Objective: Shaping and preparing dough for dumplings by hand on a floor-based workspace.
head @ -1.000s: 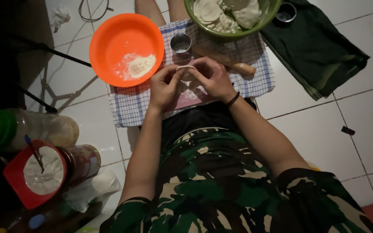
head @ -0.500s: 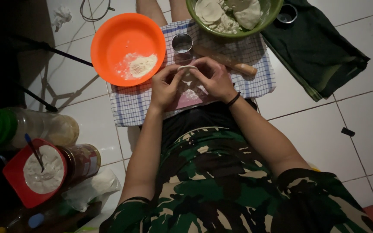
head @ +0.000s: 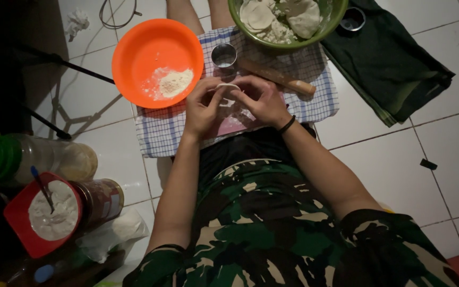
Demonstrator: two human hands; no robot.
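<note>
Still, both hands — left hand (head: 204, 106), right hand (head: 261, 98) — pinching the dough piece (head: 226, 94), unmoved, over checked cloth (head: 160, 133)

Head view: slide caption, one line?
Both hands, left hand and right hand, pinch a dough piece over a checked cloth beside an orange bowl.

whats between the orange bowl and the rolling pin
In the head view, a small round metal cup stands on the checked cloth between the orange bowl and the rolling pin.
</note>
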